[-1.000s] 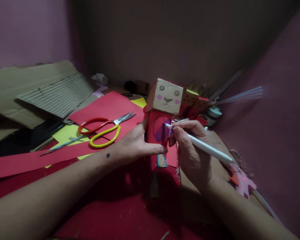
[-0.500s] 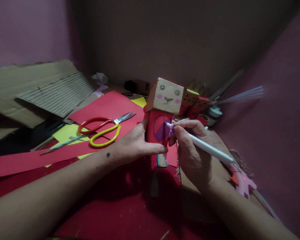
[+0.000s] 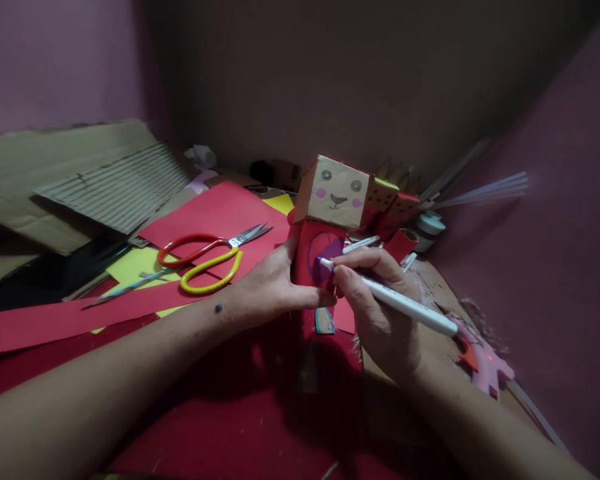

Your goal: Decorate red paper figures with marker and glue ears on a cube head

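Partly filled: purple circle on a red box-headed figure

Your left hand wraps the figure mid-scene, thumb across its front. Your right hand keeps a closed, pinching grip on a white marker, tip at the circle. Purple covers its right side; its upper left looks uncoloured.

Scissors on paper, left of figure

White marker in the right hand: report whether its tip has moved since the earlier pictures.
Yes. Against the red-and-yellow-handled scissors, which have stayed put, the tip of the white marker has moved left and slightly down in the view.
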Demonstrator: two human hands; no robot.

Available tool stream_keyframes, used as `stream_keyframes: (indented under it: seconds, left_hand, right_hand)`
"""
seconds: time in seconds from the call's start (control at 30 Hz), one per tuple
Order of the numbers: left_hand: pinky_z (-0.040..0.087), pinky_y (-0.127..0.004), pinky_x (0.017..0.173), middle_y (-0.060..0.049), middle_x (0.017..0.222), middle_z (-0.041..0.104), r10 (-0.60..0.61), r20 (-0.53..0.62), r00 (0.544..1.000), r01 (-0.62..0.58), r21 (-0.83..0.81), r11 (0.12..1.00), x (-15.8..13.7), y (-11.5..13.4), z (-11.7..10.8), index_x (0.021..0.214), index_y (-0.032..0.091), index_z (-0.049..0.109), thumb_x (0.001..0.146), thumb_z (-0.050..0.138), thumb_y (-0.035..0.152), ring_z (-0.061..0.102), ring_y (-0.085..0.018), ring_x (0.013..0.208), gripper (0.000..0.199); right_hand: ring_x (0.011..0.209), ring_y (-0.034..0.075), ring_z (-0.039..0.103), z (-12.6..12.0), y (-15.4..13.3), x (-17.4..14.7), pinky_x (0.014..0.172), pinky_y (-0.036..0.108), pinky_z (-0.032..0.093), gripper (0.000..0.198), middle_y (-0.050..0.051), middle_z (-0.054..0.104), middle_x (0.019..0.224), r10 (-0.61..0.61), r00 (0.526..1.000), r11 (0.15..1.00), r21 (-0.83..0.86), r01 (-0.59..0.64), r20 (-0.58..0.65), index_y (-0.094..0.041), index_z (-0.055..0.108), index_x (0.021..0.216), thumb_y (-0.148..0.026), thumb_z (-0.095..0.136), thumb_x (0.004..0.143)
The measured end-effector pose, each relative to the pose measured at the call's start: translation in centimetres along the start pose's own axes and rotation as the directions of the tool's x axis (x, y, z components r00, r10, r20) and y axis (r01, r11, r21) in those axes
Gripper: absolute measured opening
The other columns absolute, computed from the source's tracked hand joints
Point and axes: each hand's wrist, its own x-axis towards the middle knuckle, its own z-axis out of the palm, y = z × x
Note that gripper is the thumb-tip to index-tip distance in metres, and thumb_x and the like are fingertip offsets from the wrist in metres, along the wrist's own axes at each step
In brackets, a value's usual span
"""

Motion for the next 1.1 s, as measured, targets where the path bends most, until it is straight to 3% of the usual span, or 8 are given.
stream_keyframes:
  seconds: [0.63, 0.97, 1.1]
  left_hand:
    - [0.057, -0.039, 0.091, -0.003, 0.117, 0.072, 0.032, -0.020, 0.999, -0.031, 0.023, 0.999, 0.1, -0.4, 0.0, 0.124, 0.021, 0.059, 0.074, 0.082, 0.017, 0.068, -0.029, 0.112, 0.055]
    - [0.056, -0.041, 0.092, -0.004, 0.117, 0.071, 0.005, -0.027, 1.000, -0.005, 0.015, 1.000, 0.0, -0.2, 0.2, 0.128, 0.020, 0.058, 0.075, 0.083, 0.025, 0.067, -0.028, 0.110, 0.059]
    - [0.057, -0.038, 0.086, -0.002, 0.106, 0.073, 0.003, -0.012, 1.000, -0.002, 0.045, 0.999, 0.0, 0.2, 0.3, 0.116, 0.021, 0.063, 0.075, 0.083, 0.030, 0.069, -0.027, 0.103, 0.046]
  right_hand:
    - [0.060, 0.011, 0.059, -0.1, -0.1, 0.1, 0.056, 0.024, 0.046, 0.005, -0.005, 0.067, 0.068, 0.003, 0.998, 1.000, 0.001, -0.003, 0.061, -0.024, 0.070, 0.087, -0.024, 0.070, 0.093]
    - [0.065, 0.012, 0.059, 0.0, 0.6, 0.1, 0.059, 0.027, 0.046, 0.005, -0.004, 0.066, 0.075, 0.031, 0.999, 0.997, 0.076, -0.029, -0.015, -0.025, 0.070, 0.093, -0.029, 0.071, 0.095]
    - [0.066, 0.013, 0.059, 0.1, 0.8, 0.2, 0.060, 0.029, 0.045, 0.006, -0.004, 0.064, 0.075, 0.041, 0.998, 0.989, 0.147, -0.035, -0.041, -0.025, 0.070, 0.094, -0.031, 0.071, 0.095]
